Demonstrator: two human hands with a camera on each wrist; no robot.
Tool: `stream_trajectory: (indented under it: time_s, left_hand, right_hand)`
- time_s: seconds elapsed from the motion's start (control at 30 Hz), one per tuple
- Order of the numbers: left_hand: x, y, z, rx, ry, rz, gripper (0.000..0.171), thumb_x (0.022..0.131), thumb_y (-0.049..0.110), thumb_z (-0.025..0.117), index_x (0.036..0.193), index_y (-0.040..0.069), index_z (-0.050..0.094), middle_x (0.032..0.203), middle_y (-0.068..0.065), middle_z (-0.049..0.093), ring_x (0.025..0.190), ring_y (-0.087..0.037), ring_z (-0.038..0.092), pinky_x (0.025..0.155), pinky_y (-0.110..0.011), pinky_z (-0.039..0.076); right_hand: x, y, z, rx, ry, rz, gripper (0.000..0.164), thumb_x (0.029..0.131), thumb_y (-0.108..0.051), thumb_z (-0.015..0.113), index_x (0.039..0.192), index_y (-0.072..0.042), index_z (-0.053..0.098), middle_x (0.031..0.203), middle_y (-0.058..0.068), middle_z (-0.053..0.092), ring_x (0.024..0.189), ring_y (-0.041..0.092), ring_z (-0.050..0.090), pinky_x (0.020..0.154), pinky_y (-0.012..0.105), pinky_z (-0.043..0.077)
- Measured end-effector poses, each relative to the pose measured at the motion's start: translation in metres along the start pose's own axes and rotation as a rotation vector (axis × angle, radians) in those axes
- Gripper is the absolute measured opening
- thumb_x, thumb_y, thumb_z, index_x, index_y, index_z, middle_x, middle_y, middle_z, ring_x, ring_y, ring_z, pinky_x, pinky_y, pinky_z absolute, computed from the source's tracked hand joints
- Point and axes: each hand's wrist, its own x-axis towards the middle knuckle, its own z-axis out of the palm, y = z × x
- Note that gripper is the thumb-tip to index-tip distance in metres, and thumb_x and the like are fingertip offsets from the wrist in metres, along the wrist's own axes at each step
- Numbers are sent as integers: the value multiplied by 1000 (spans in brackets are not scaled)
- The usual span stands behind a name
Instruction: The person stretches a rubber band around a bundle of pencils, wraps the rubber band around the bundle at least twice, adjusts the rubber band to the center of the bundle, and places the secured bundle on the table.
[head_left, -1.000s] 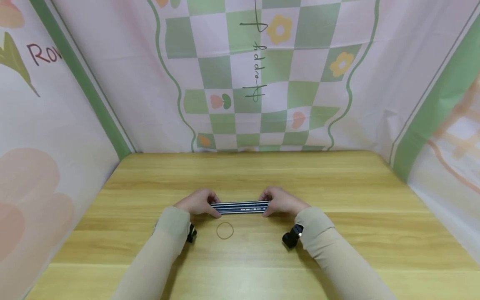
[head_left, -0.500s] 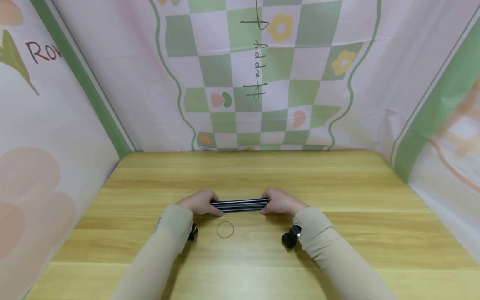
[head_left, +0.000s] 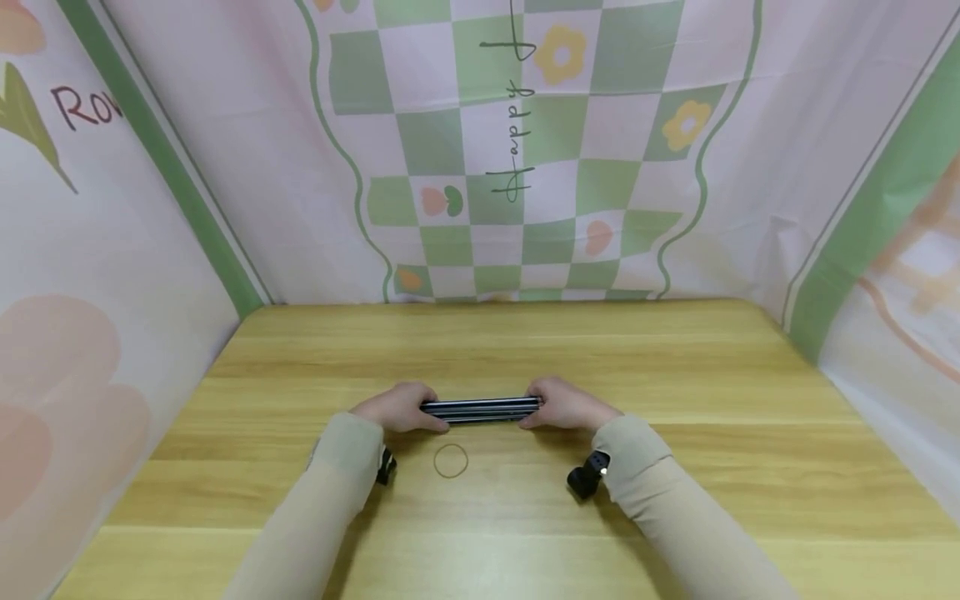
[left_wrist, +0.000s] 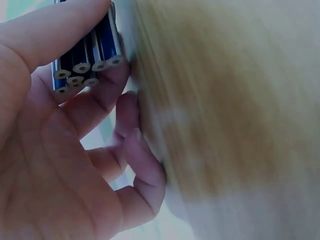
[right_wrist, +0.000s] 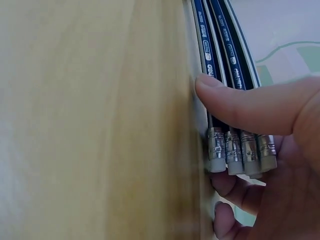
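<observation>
Head view, L hand [head_left: 397, 407]: pinches left end of the pencils [head_left: 482, 411], thumb on near side.
R hand [head_left: 567, 404]: same pinch, right end.
Pencils: dark bundle lying crosswise btwn the two hands; on the table [head_left: 495, 525] or just above it, hard to tell from here.
Thin band [head_left: 451, 477]: tan loop flat on table, just nearer the person than the pencils, toward L side.
Sleeves [head_left: 330, 467]: beige, black wrist cam [head_left: 587, 476] by each cuff.
Cloth [head_left: 491, 142]: green/white checks w/ flowers + lettering, behind table.
L wrist view, pencil ends [left_wrist: 81, 67]: flat, unsharpened, stacked btwn thumb & a bent finger; lower fingers bent too, by the table.
R wrist view, erasers [right_wrist: 234, 168]: white, w/ silver ferrules [right_wrist: 233, 145], four in a row; thumb pressed across dark-blue barrels w/ white print.
</observation>
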Motion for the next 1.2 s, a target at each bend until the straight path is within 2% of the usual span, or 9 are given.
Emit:
stream_trajectory:
  time_s: [0.13,0.23,0.4,0.5,0.6,0.73,0.87,1.0,1.2]
  left_hand:
    - [-2,3,-1,-39,26,18,19,91,26,72,90,8,66,79,1,60,70,-11,48,65,-26,42]
    - [-3,3,-1,-114,31,30,16,91,22,73,91,7,67,81,-1,66,70,-10,58,66,-25,45]
    - [-5,1,0,-333,38,30,20,89,17,74,103,3,70,88,-4,69,73,-13,68,72,-26,55]
    - [-5,0,1,-425,73,50,27,88,17,76,110,2,70,83,-4,68,70,-12,65,71,-27,56]
    - [-5,-1,3,-514,101,72,35,87,16,76,118,1,69,80,-5,70,69,-12,64,70,-28,57]
    - [-6,4,5,-729,115,87,45,87,14,76,127,-1,64,93,-19,73,74,-16,70,75,-35,61]
    - [-7,15,10,-906,147,96,43,86,13,77,125,0,65,106,-31,69,76,-18,73,80,-40,61]
    - [-7,26,16,-987,173,108,42,86,10,77,125,0,65,108,-32,68,75,-17,72,79,-40,61]
    - [-5,39,22,-1013,195,122,41,86,9,77,124,1,66,100,-21,73,75,-17,73,76,-38,62]
  right_hand:
    - [-2,2,-2,29,22,13,22,82,-20,81,89,-4,67,78,1,60,69,13,49,64,28,43]
    - [-5,3,-5,60,36,5,25,81,-21,81,96,-4,70,87,3,68,76,13,54,71,30,46]
    - [-12,9,-7,272,19,16,37,82,-13,80,114,3,68,98,10,70,74,14,58,68,29,53]
    - [-16,13,-9,433,22,38,45,81,-8,79,122,6,65,89,9,69,64,12,58,58,27,55]
    - [-21,16,-12,539,40,29,53,81,-8,78,129,7,60,82,8,71,60,11,59,56,26,56]
    - [-29,16,-16,655,57,20,55,83,-8,77,132,8,57,83,12,72,62,11,62,62,27,58]
    - [-37,15,-19,764,70,10,53,84,-5,75,131,10,56,88,9,71,66,11,64,66,27,59]
    - [-41,13,-20,853,83,-21,47,85,0,72,129,11,58,95,5,72,66,9,64,64,24,58]
    - [-46,9,-20,907,93,-42,38,86,1,71,123,5,65,98,4,72,66,8,64,63,23,57]
